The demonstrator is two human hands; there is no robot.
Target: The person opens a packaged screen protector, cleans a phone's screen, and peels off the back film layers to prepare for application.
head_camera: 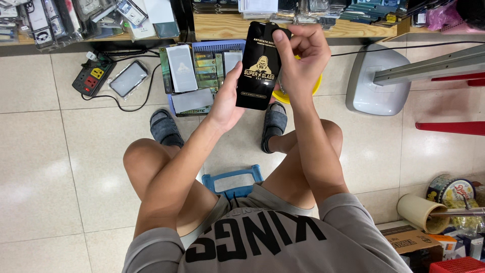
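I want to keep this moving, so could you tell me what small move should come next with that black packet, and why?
Probably peel the top open: the right hand already pinches the upper edge of the black packet, while the left hand steadies its lower side above the blue basket.

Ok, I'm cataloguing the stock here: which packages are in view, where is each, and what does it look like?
Black sleeve package: tall, flat, gold print, held between left hand and right hand.
Boxed packs: upright in the blue basket on the floor, green, grey and white.
Clear bagged item: flat on tiles beside the power strip.
Hanging packets: top left, clear and white.
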